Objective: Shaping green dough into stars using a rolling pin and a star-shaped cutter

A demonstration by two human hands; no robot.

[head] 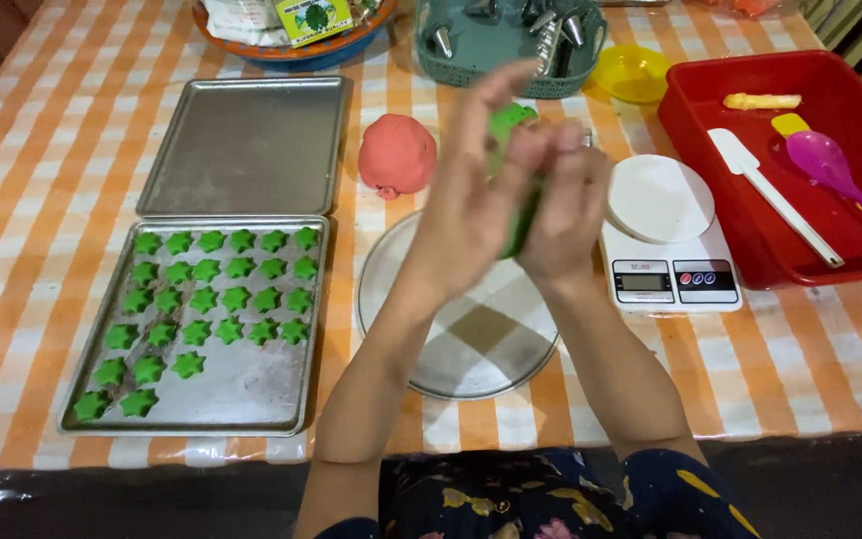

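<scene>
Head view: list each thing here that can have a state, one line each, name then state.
green dough: pressed between both hands, above the table
left hand: closed against the dough
right hand: closed against the dough
near baking tray: partly filled with green star shapes
far baking tray: bare
pink dough ball: lying on the tablecloth, untouched
round metal plate: bare
kitchen scale: nothing on its platform

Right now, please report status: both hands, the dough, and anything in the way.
Left hand and right hand pressed together around green dough, raised above round metal tray. Pink dough ball and scale beside, apart. Nothing blocking.
</scene>
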